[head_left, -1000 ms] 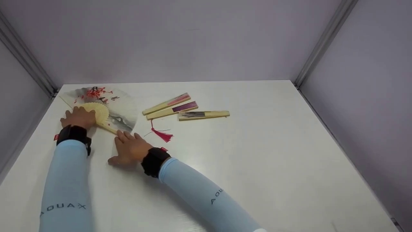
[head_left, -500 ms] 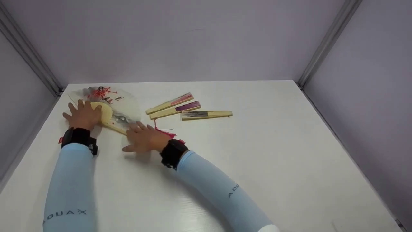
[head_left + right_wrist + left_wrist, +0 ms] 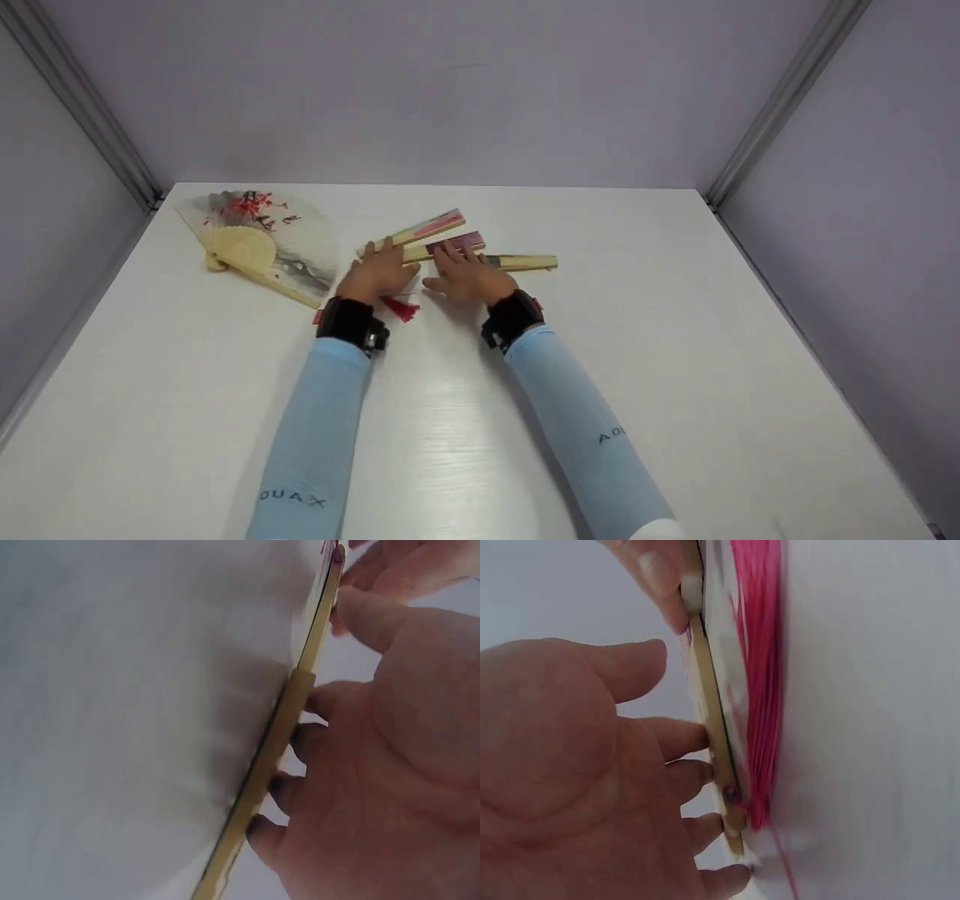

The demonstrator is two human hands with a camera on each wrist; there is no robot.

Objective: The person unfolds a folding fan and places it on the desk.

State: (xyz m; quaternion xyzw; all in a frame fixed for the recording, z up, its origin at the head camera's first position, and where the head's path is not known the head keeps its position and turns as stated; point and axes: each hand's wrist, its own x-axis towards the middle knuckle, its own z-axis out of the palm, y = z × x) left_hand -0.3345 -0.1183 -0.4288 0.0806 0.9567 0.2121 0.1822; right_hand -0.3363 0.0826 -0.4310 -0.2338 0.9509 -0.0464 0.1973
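My left hand (image 3: 379, 271) reaches over the left ends of two folded fans, its fingers spread. One folded fan has a pink leaf (image 3: 439, 223); the other, just nearer, has a purple leaf (image 3: 469, 240). In the left wrist view, fingertips lie right at the bamboo edge of a folded fan (image 3: 718, 712). Over the purple leaf and the left part of a dark-patterned folded fan (image 3: 529, 262) lies my right hand (image 3: 469, 276). The right wrist view shows its fingers loosely extended at a bamboo guard (image 3: 262, 757). A magenta tassel (image 3: 401, 308) shows beside the left wrist.
A spread fan (image 3: 307, 225) painted with red blossoms lies at the table's back left. The white table (image 3: 712, 360) is bordered by a back wall (image 3: 480, 90) and side walls. Both forearms cross the table from its front.
Both hands have left the spread fan and moved right to the folded fans. The spread fan stays open on the table. The head view has shifted slightly.
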